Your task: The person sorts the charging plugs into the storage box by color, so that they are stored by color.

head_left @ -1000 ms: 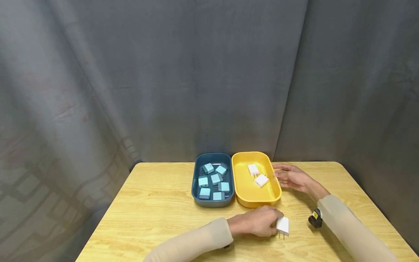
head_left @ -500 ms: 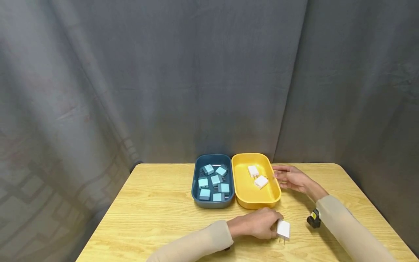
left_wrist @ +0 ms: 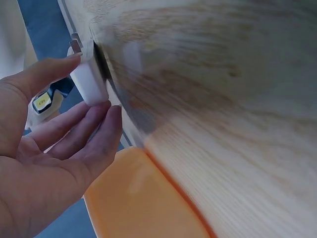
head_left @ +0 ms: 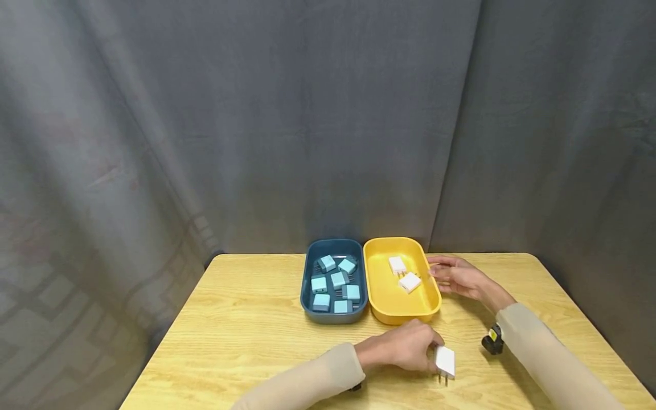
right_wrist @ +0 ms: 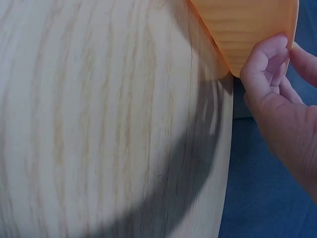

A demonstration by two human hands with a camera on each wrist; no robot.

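Note:
My left hand [head_left: 410, 348] pinches a white charger [head_left: 445, 361] between thumb and fingertips, low over the wooden table [head_left: 246, 324] in front of the yellow tray [head_left: 405, 310]. The left wrist view shows the same white charger [left_wrist: 89, 82] held at the fingertips [left_wrist: 111, 111], with the yellow tray [left_wrist: 143, 198] close below. My right hand [head_left: 455, 277] holds the yellow tray's right rim; in the right wrist view its curled fingers [right_wrist: 267, 54] lie against the tray rim [right_wrist: 247, 29]. Two white chargers [head_left: 410, 282] lie inside the yellow tray.
A dark blue tray [head_left: 307, 302] holding several light blue chargers [head_left: 336, 280] stands directly left of the yellow one. A grey curtain [head_left: 307, 114] hangs behind the table. A small black and yellow device [head_left: 492, 340] sits at my right wrist.
My left hand has shifted the white charger slightly right and toward me. The right hand has stayed at the yellow tray's rim.

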